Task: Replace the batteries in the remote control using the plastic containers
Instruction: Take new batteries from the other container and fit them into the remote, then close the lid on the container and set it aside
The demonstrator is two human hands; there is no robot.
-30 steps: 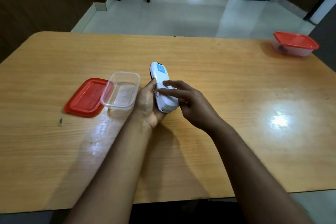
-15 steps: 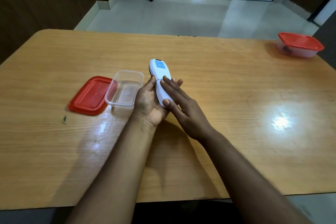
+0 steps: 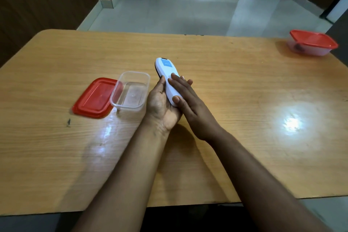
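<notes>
A white plastic remote control with a blue label lies back-up, just right of an open, clear plastic container whose red plastic lid lies partly beneath it, while a red-lidded clear plastic container sits closed at the far right corner.

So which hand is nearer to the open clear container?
Left. The left hand cradles the remote right beside the open clear container, not touching it. The right hand lies over the remote's other side, farther away.
</notes>
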